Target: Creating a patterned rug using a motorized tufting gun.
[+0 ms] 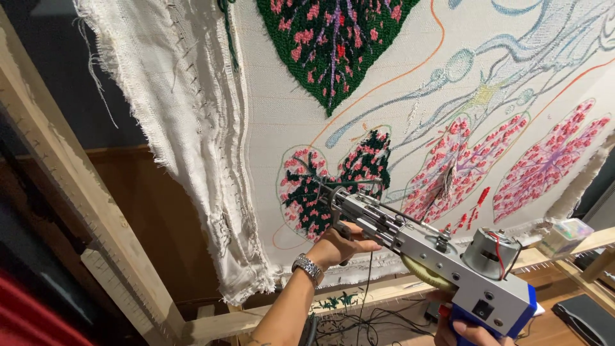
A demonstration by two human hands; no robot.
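Across the upper right two thirds of the frame stretches a pale backing cloth (282, 96), pulled over a wooden frame (70, 192) whose beam runs diagonally down the left side. Its loose frayed edge (186, 128) hangs in folds left of centre. Tufted onto the cloth are a big dark green leaf with pink spots (333, 38) at top centre, a smaller half-filled green and pink leaf (320, 186) at centre, and two pink leaves (506, 160) to the right, with thin blue and orange outlines drawn between them.

Below centre, running from the middle of the frame down to the lower right corner, is a tufting gun (442, 263), silver bodied with a round motor and a blue handle. Its tip touches the cloth at the small green and pink leaf. The left hand (343, 247), with a metal wristwatch (309, 268) on the wrist, is closed around the gun's front grip from underneath. The right hand (471, 332), only partly in view at the bottom edge, is wrapped around the blue handle.

Black cables (359, 320) lie tangled on the floor at bottom centre, and a small clear box (567, 236) sits on the frame's lower rail at the right.
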